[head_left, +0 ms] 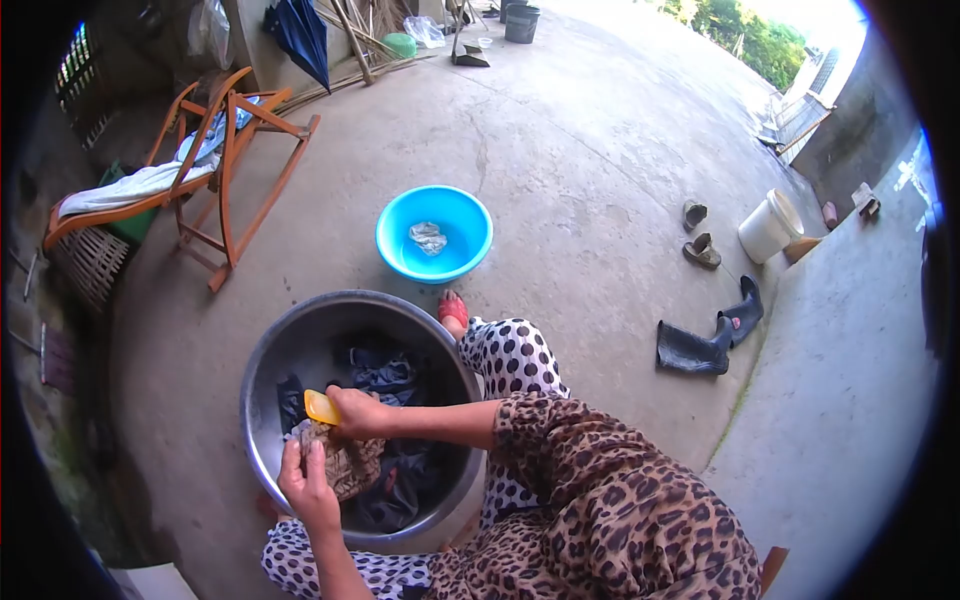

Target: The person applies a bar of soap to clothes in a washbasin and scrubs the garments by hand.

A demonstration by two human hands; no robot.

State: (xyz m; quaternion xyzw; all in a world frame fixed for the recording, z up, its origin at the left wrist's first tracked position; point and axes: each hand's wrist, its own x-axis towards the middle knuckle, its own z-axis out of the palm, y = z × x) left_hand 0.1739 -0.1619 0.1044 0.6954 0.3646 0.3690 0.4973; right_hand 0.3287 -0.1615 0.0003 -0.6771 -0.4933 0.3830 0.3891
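Yellow block [321, 407] is gripped by the curled right hand [358, 413]; brown patterned cloth [354, 472] is pinched by the left hand [312, 487] over a metal basin [298, 348].

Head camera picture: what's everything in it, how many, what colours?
metal tub: 1, grey, lower left
dark clothes: several, blackish, in tub
patterned cloth: 1, brown, in tub
yellow block: 1, yellow, above tub
basin: 1, blue, past tub
crumpled cloth: 1, whitish, in basin
chair: 1, orange, upper left
white cloth: 1, white, on chair
umbrella: 1, dark blue, top left
sticks: many, brown, top left
plastic bags: 2, clear, top
white bucket: 1, white, right
dark bucket: at least 1, grey, top
boots: 2, black, right
shoes: 2, brownish, above boots
leopard-print top: 1, tan-black, bottom
spotted trousers: 1, white-black, bottom
right hand: 1, on yellow block
left hand: 1, on patterned cloth
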